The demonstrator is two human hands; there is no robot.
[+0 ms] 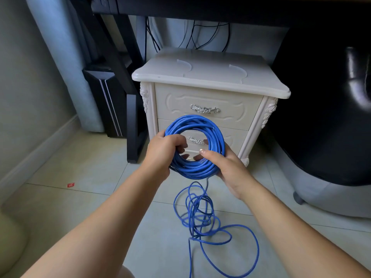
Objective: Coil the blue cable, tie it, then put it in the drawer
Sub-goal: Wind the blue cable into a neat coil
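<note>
The round coil of smooth blue cable (pixel 197 125) is held upright before the cream carved nightstand (pixel 208 77), hiding part of its lower drawer's silver handle (pixel 195 140). The left hand (pixel 163 149) clenches the coil's left side; the right hand (pixel 224 165) cups its lower right. Loose blue loops (pixel 200 215) tangle on the pale tiled floor (pixel 80 177), running off the bottom edge

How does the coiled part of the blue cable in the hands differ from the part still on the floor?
The coiled part forms a tight, round ring of stacked turns; the floor part sprawls in loose, uneven, tangled loops. The coiled part is held up in front of the nightstand by the left hand and right hand; the floor part lies on the tiles. Both are one continuous blue cable.
</note>
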